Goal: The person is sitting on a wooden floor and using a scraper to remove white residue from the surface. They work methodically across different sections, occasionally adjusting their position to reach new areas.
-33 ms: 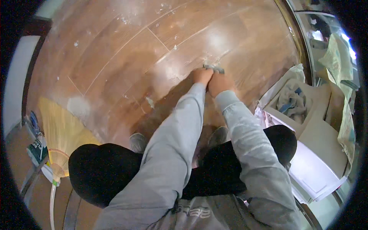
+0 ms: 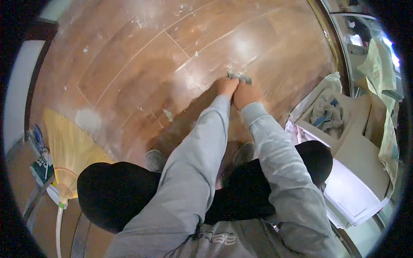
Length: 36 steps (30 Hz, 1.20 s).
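Out in front of me, my left hand (image 2: 227,86) and my right hand (image 2: 248,95) are closed together, side by side, on a scraper (image 2: 245,78). Only its flat grey blade shows beyond my fingers; the handle is hidden in my grip. The blade meets the brown wood-look floor (image 2: 142,73), where whitish residue (image 2: 235,71) lies just past its edge. Pale specks and dried-looking patches dot the planks elsewhere, among them a white smear (image 2: 168,115) left of my forearms.
A straw broom (image 2: 71,142) lies at the left, beside a dark green shoe or box (image 2: 41,168). On the right stands a white bin-like container (image 2: 352,189) with a crumpled grey cloth (image 2: 329,114) in its top. A framed glass panel (image 2: 344,47) edges the floor at the far right.
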Motion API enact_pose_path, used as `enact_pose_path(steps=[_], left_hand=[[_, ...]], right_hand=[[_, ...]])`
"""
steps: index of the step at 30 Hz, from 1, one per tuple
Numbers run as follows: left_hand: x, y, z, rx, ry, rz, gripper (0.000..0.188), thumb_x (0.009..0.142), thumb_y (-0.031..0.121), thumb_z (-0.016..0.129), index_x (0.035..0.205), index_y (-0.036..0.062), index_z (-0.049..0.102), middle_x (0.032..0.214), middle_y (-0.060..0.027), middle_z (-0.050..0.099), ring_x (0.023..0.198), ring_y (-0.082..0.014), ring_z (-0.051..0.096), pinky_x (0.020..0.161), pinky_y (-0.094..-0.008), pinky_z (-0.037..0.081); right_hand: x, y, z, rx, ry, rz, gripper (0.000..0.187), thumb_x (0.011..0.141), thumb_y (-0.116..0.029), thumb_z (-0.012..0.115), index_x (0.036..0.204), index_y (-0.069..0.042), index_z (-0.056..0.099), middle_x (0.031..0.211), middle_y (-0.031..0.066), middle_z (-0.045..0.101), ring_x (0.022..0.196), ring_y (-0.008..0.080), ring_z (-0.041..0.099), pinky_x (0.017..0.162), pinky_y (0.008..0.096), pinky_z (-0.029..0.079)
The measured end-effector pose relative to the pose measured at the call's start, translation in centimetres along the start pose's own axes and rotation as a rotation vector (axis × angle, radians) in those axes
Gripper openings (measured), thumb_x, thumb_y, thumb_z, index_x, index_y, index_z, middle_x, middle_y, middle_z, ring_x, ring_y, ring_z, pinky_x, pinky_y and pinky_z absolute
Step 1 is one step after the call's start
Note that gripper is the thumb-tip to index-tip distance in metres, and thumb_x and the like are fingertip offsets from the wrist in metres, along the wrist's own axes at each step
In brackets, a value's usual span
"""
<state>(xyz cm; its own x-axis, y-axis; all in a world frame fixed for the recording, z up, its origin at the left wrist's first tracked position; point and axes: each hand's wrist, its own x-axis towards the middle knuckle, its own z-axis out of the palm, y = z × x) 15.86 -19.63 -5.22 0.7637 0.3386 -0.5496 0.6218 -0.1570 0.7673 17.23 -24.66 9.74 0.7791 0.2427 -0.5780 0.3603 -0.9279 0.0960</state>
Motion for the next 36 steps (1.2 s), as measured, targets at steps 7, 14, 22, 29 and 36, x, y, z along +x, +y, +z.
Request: enact_pose_path(steps=[7, 14, 22, 29, 36], left_hand=[[-0.5, 1.7, 1.0, -0.041, -0.015, -0.100, 0.046, 0.081, 0.036, 0.055, 0.093, -0.0041, 0.074, 0.103, -0.0288, 0.069, 0.101, -0.0445, 0.067, 0.092, -0.0467, 0.050], [1.6, 0.4, 1.0, -0.044, -0.013, 0.002, 0.047, 0.083, 0.039, 0.056, 0.096, -0.0029, 0.074, 0.103, -0.0286, 0.069, 0.102, -0.0445, 0.066, 0.092, -0.0479, 0.051], [2.2, -0.6, 1.4, 0.004, -0.010, -0.019, 0.052, 0.085, 0.046, 0.052, 0.099, 0.0002, 0.074, 0.113, -0.0263, 0.067, 0.105, -0.0399, 0.066, 0.092, -0.0463, 0.049], [-0.6, 2.1, 0.1, -0.108, -0.021, -0.052, 0.051, 0.085, 0.043, 0.053, 0.092, -0.0032, 0.073, 0.100, -0.0286, 0.069, 0.098, -0.0443, 0.066, 0.089, -0.0470, 0.050], [-0.6, 1.6, -1.0, 0.002, -0.005, -0.016, 0.050, 0.089, 0.045, 0.050, 0.096, 0.0019, 0.074, 0.106, -0.0247, 0.070, 0.103, -0.0400, 0.068, 0.090, -0.0465, 0.050]], right_hand=[[-0.4, 1.3, 0.2, -0.069, -0.055, -0.004, 0.033, 0.100, -0.021, 0.044, 0.117, 0.001, 0.062, 0.104, 0.0218, 0.072, 0.099, 0.0351, 0.071, 0.084, 0.0439, 0.058], [2.0, 1.9, 3.1, 0.000, 0.071, -0.023, 0.036, 0.102, -0.023, 0.040, 0.117, 0.001, 0.061, 0.103, 0.0218, 0.072, 0.097, 0.0364, 0.071, 0.081, 0.0453, 0.058], [1.2, 1.0, 0.2, 0.059, 0.079, -0.029, 0.035, 0.102, -0.022, 0.041, 0.114, 0.002, 0.063, 0.105, 0.0212, 0.072, 0.098, 0.0363, 0.071, 0.083, 0.0459, 0.058], [0.6, 1.5, 0.1, -0.057, 0.013, -0.025, 0.034, 0.101, -0.021, 0.042, 0.114, 0.002, 0.064, 0.104, 0.0218, 0.072, 0.099, 0.0361, 0.071, 0.084, 0.0453, 0.058], [0.7, 0.8, -0.4, -0.084, 0.056, -0.110, 0.033, 0.100, -0.020, 0.043, 0.112, 0.003, 0.064, 0.101, 0.0223, 0.072, 0.095, 0.0361, 0.072, 0.081, 0.0439, 0.059]])
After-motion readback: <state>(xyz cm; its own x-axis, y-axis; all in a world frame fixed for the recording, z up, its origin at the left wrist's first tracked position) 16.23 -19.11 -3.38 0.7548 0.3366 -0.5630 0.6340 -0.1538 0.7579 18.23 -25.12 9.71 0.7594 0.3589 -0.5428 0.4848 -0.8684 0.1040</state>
